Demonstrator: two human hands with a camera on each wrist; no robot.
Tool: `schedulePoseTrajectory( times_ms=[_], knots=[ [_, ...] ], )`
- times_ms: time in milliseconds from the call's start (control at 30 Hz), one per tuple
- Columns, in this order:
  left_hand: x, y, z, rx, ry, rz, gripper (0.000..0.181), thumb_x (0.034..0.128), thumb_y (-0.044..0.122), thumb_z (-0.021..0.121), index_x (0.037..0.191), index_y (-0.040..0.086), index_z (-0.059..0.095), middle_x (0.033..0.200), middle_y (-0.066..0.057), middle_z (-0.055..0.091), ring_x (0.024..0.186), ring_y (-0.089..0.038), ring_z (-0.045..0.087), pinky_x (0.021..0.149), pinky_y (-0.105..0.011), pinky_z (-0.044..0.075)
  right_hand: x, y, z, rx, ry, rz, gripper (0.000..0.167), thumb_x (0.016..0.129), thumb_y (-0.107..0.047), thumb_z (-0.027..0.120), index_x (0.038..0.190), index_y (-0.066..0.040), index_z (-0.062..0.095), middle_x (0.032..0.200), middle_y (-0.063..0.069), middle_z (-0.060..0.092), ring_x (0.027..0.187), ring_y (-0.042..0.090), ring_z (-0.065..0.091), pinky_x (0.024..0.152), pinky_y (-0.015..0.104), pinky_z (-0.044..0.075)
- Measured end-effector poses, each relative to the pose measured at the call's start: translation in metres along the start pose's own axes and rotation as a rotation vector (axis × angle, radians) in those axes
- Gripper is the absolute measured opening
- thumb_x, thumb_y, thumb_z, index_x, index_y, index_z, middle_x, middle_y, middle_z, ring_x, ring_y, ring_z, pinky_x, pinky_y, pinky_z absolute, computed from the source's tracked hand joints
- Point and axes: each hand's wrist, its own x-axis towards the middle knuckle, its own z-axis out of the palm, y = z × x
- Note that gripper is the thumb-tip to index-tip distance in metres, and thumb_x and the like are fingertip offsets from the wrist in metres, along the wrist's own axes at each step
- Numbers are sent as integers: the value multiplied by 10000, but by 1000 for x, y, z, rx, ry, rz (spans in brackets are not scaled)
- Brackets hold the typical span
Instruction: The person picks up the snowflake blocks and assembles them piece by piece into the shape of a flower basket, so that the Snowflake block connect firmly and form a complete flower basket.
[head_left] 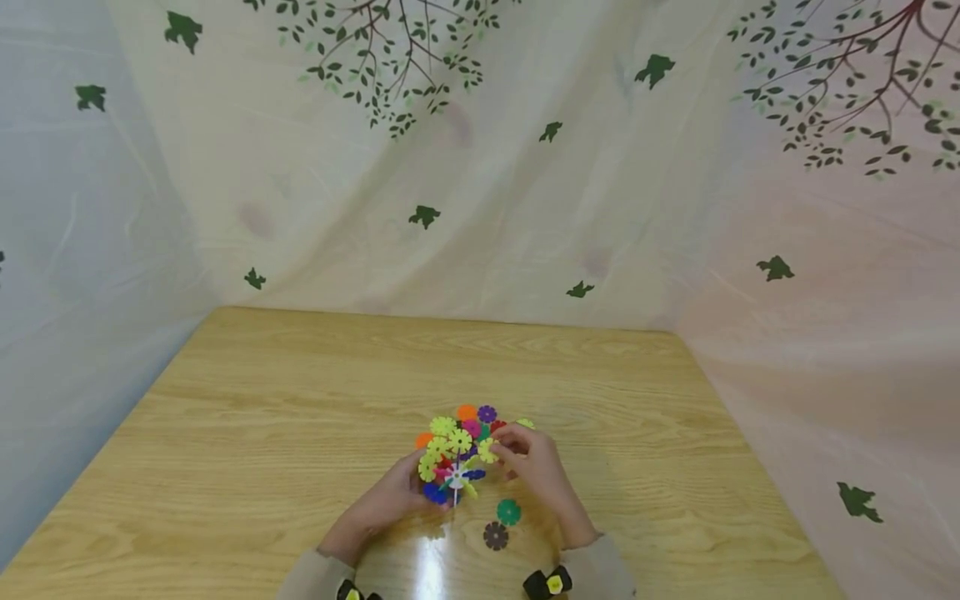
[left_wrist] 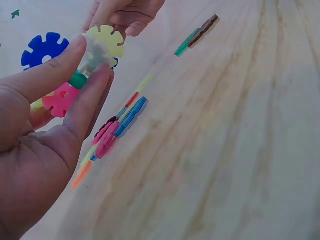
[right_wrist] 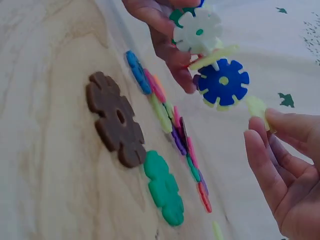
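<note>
My left hand (head_left: 397, 493) holds a cluster of interlocked notched plastic discs (right_wrist: 223, 82), with white, blue, pink, green and yellow pieces showing. In the left wrist view its thumb and fingers pinch the cluster around a white disc (left_wrist: 94, 56) and a green piece. My right hand (head_left: 538, 467) pinches a single pale yellow disc (right_wrist: 258, 110) between thumb and fingertips. That disc is beside the cluster's blue disc, with a small gap seen in the right wrist view. Part of the cluster is hidden behind the left fingers.
A brown disc (head_left: 496, 536) and a green disc (head_left: 508, 512) lie flat on the wooden table (head_left: 225, 467), near the right forearm. Beyond the hands lies a loose spread of discs, including an orange one (head_left: 467, 412) and a purple one (head_left: 487, 413). A printed curtain (head_left: 487, 183) surrounds the table.
</note>
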Motion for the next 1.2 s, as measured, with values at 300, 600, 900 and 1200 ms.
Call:
schedulePoseTrajectory(
  times_ms=[300,600,900,1200],
  knots=[
    [0,-1,4,24,12,-23,783,796,-91,667,1472,-62,273,1481,-324,334,1300,-472,449,1003,-251,512,-2,1,1,-72,-21,-22,168,931,-146,637,1050,-40,688,855,111,678,686,140,617,510,234,574],
    [0,2,7,18,105,-23,750,781,-127,642,1418,-156,247,1336,-401,440,1146,-424,585,883,-291,585,-3,2,2,-8,-32,-7,152,930,-128,634,985,3,686,845,127,690,684,146,664,536,248,593],
    [0,-2,10,31,112,6,723,782,-109,628,1407,-182,273,1333,-413,437,1157,-468,567,906,-285,575,-6,1,3,73,-11,25,161,925,-108,636,969,39,684,845,164,694,655,94,649,567,274,609],
    [-2,-3,11,51,132,11,722,806,-87,656,1407,-192,269,1324,-411,451,1157,-470,567,919,-269,566,-5,4,4,125,-10,45,156,916,-86,644,968,56,684,839,165,698,655,110,656,597,283,617]
  ],
)
